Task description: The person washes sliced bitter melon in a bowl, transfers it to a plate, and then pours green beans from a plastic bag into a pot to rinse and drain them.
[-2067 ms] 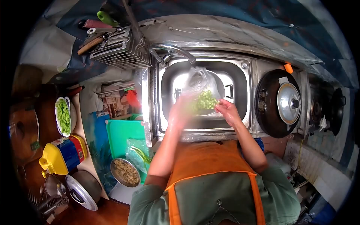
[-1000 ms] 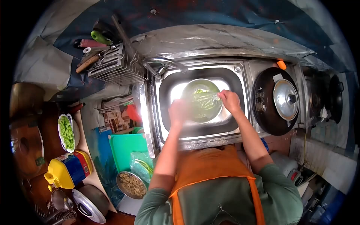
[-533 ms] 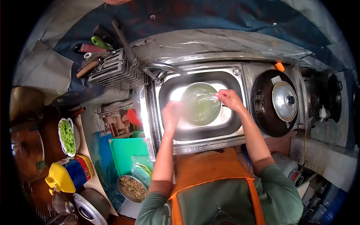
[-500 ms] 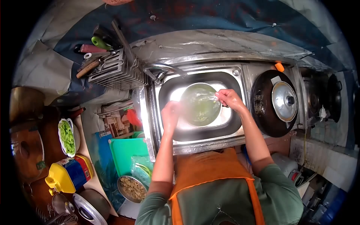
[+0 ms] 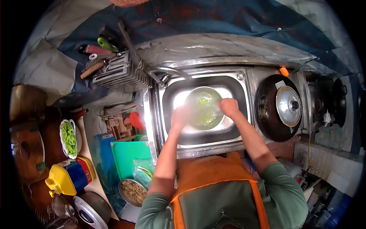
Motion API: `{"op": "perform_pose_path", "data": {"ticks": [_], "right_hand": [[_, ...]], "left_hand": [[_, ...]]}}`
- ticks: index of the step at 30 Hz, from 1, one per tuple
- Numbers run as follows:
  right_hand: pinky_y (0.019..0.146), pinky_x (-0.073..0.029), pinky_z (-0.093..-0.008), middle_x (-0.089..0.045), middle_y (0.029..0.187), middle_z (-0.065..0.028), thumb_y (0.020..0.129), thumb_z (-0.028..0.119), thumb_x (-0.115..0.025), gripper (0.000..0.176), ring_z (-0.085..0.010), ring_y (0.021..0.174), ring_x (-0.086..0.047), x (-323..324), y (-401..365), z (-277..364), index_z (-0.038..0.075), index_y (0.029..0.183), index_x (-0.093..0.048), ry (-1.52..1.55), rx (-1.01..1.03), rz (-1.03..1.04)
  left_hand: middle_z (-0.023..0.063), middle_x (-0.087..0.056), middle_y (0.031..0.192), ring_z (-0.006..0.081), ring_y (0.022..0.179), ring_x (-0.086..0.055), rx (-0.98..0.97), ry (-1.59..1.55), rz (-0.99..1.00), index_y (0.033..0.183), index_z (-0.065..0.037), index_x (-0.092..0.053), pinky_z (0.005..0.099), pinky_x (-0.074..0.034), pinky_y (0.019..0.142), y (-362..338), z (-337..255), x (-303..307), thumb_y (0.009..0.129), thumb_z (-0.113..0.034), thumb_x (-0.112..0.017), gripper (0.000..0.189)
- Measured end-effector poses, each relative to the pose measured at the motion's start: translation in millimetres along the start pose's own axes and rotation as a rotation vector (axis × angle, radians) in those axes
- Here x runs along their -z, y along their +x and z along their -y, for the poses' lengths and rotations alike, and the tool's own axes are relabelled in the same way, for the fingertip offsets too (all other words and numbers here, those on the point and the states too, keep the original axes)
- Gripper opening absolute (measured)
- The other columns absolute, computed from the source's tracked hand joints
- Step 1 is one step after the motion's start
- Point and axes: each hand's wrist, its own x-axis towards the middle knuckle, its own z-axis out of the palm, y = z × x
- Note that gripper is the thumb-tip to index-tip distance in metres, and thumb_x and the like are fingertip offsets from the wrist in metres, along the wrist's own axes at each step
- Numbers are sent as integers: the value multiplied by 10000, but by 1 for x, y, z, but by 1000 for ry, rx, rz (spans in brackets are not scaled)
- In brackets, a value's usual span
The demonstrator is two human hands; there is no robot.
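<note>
A round bowl (image 5: 204, 88) sits in the steel sink (image 5: 237, 134), and small light-green pieces (image 5: 204, 100) show inside it. My right hand (image 5: 228, 107) is at the bowl's right side with fingers curled closed on what looks like a clear plastic bag. The film stretches as a faint haze over the bowl, its outline smeared. At the bowl's left side is my left hand (image 5: 179, 119), blurred by motion, so its fingers cannot be made out. The faucet (image 5: 171, 71) reaches over the sink's back left corner.
Right of the sink stands a dark wok (image 5: 265, 122) with a metal lid (image 5: 286, 105). A utensil rack (image 5: 122, 74) is at the back left. Left and below are a green board (image 5: 127, 156), a bowl of brown food (image 5: 132, 192), a yellow jug (image 5: 63, 176) and a dish of chopped greens (image 5: 68, 139).
My right hand has turned and its fingers are more curled. My left hand has shifted slightly right and down. Green pieces in the bowl show more clearly, and the film is less distinct.
</note>
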Motion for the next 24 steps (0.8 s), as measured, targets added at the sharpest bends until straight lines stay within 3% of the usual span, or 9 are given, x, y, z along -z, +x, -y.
{"op": "perform_pose_path", "data": {"ticks": [1,4,5,6,10,13,16,21,24], "right_hand": [[720,-497,-371,-596,803,-35,877,241,-637,181,-255,821,-623,21,-4,24,67,925,-626,70,-131,-95],[849,-468,-357,-572,1066,-69,877,261,-644,219,-238,1061,-573,41,-13,43,66,960,-589,661,186,-244],[894,-432,-320,-478,1238,-71,870,254,-666,239,-217,1158,-495,64,-28,75,76,987,-557,959,151,-17],[897,-433,-311,-513,1184,-70,884,190,-633,183,-201,1094,-520,60,-29,77,73,1003,-557,901,207,1],[773,-466,-264,-607,938,-51,863,27,-554,149,-156,906,-593,80,-42,49,79,998,-592,505,174,-232],[678,-444,-220,-607,891,15,838,-56,-489,223,-75,762,-545,92,-78,5,50,994,-607,758,-56,-227],[662,-426,-197,-596,875,18,827,-56,-496,210,-67,749,-534,85,-120,-26,43,975,-606,895,-151,-372],[690,-447,-208,-598,879,5,826,-29,-493,201,-84,755,-542,60,-180,-28,70,962,-605,1310,-353,-461],[673,-466,-229,-588,874,11,824,-46,-477,241,-71,763,-538,32,-197,-17,80,985,-605,786,-180,-491]], "left_hand": [[51,-612,784,140,683,-573,11,10,-33,904,-16,-614,288,-482,670,4,-12,9,844,-47,-623,68],[73,-619,889,142,813,-577,-72,-350,-17,895,-19,-616,265,-463,764,7,-31,14,853,-56,-619,57],[69,-615,910,148,887,-565,-34,-628,148,898,-19,-614,261,-443,818,14,-23,-4,854,-71,-631,70],[76,-628,923,149,920,-579,-125,-750,329,933,-9,-606,264,-446,823,21,-38,7,850,-115,-658,145],[137,-587,1116,269,1096,-538,-174,-170,-191,1098,-19,-563,348,-426,921,63,-32,41,829,-120,-655,302],[185,-432,1369,367,1268,-394,-189,45,-520,1321,-24,-415,415,-370,1034,98,9,50,810,-57,-627,555],[173,-470,1325,345,1214,-464,-120,-197,-324,1287,-27,-440,404,-379,1026,104,21,54,773,-32,-645,553],[151,-561,1182,377,1118,-497,-232,241,-306,1188,-59,-523,443,-409,956,83,-15,59,759,-99,-693,463],[184,-555,1218,367,1142,-503,-368,37,-318,1239,-49,-506,415,-389,985,61,-45,23,781,-159,-691,506]]}}
